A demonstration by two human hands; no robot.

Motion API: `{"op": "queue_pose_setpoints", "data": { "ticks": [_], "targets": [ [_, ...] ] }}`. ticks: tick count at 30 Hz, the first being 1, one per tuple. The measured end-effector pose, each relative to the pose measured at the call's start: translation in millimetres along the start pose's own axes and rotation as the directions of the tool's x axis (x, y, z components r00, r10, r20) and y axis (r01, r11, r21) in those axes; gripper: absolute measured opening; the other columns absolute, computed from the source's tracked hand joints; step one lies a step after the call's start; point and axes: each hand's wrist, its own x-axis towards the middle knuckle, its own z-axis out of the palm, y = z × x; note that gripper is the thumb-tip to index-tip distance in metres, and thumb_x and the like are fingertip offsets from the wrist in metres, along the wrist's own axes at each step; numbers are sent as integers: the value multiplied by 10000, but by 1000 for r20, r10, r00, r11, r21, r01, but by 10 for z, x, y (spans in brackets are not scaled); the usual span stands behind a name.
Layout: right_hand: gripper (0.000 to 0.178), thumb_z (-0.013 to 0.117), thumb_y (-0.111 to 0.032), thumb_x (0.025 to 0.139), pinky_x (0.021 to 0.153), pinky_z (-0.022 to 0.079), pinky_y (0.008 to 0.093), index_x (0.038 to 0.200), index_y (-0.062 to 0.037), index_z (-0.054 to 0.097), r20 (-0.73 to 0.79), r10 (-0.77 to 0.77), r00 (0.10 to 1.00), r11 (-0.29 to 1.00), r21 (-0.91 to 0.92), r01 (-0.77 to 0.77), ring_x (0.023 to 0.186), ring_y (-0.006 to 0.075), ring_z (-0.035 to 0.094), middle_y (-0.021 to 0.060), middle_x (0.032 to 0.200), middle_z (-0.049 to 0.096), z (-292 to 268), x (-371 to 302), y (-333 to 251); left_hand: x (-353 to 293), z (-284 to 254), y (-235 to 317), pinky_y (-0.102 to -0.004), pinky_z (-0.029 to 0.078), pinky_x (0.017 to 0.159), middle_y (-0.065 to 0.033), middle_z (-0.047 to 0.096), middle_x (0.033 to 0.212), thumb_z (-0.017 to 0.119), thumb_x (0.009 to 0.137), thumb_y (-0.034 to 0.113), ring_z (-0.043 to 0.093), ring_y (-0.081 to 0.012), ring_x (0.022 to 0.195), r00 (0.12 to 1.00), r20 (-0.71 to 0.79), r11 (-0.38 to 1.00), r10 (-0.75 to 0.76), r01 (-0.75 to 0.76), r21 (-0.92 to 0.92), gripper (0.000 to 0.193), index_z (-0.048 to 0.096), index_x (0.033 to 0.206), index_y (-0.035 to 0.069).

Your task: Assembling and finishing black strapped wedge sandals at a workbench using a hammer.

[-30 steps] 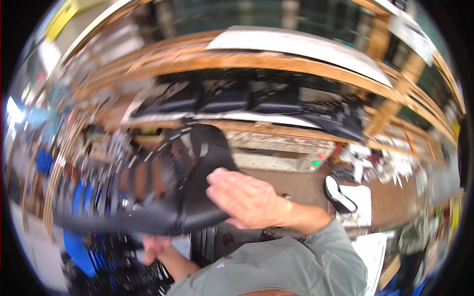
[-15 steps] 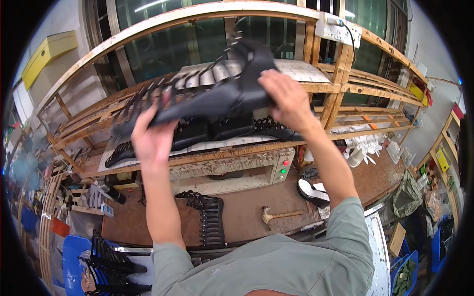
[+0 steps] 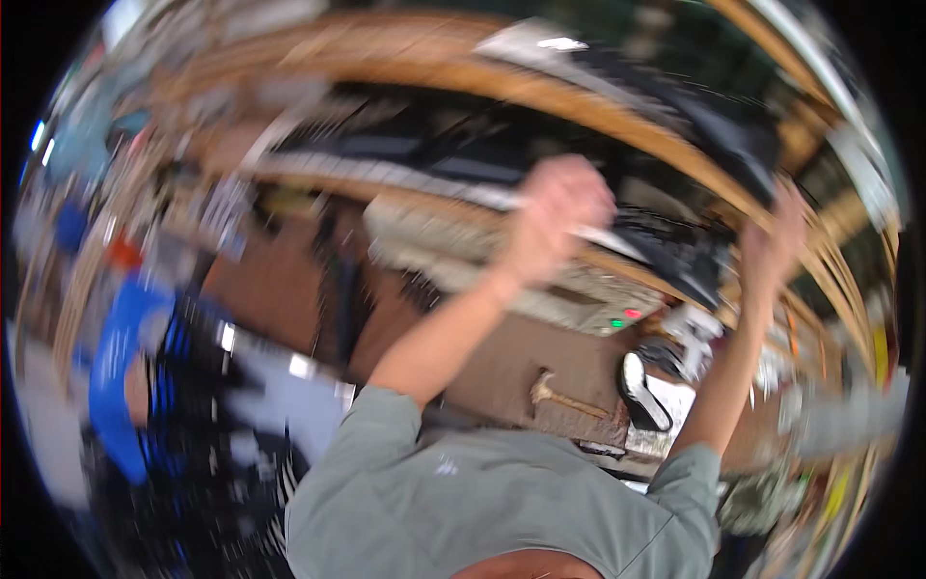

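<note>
The whole view is smeared by motion. Both my arms are raised toward the wooden rack (image 3: 598,106). My left hand (image 3: 558,207) is curled into a fist around the near edge of a black slatted plastic panel (image 3: 670,256), which stretches to the right between my hands. My right hand (image 3: 777,230) is up at the panel's far right end, against more dark panels (image 3: 719,135) on the upper shelf. Blur hides its fingers, so its grip does not show.
A hammer (image 3: 564,396) and a black-and-white tool (image 3: 642,391) lie on the brown bench below my arms. A grey box with a green and a red light (image 3: 617,318) stands behind them. A blue crate (image 3: 121,386) with black parts sits at the lower left.
The view has swung down and left and gone blurry. Both hands have shifted right with the black panel, from the centre top toward the rack's right side.
</note>
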Motion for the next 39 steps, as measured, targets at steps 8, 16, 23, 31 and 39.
{"op": "queue_pose_setpoints", "data": {
  "ticks": [8,16,23,31,39],
  "targets": [
    [312,604,-71,910,785,514,267,1213,-8,567,833,-270,484,76,519,-851,927,142,633,87,1023,651,1209,-2270,-2937,-3733,-46,201,-351,508,768,-148,666,965,647,876,266,648,-242,870,178,242,246,-954,925,290,342,576,1087,6],
    [825,797,-430,726,747,523,291,1292,41,427,961,-252,110,301,186,-935,903,211,645,152,1041,640,2750,-2452,-5674,-4817,-806,807,-305,501,807,-125,660,983,679,863,267,640,-179,905,-232,-360,-165,-904,964,-207,424,568,1154,-21],
    [539,781,-275,665,742,517,349,1042,62,592,964,-30,265,267,263,-927,798,267,667,165,874,685,2972,-2123,-5665,-4803,-965,479,-330,508,824,-149,664,1017,694,845,289,648,-216,914,-163,-242,-111,-957,971,-213,453,566,1153,-16],
    [694,766,-154,720,899,470,318,1318,-42,431,876,-363,317,-42,325,-945,1051,200,577,142,1204,574,1273,-1213,-3354,-4322,-1492,-687,-366,480,844,-198,669,1001,596,900,350,650,-304,964,-19,-414,76,-910,975,-211,531,463,1278,2],
    [597,585,67,720,823,451,232,1300,3,456,959,57,279,392,236,-889,919,125,586,85,1072,641,283,-2045,-1654,-2718,-1532,-2400,-451,550,715,-237,593,1197,278,888,714,586,-397,1077,-89,-58,-82,-994,990,-113,834,201,1494,147]
  ]
}}
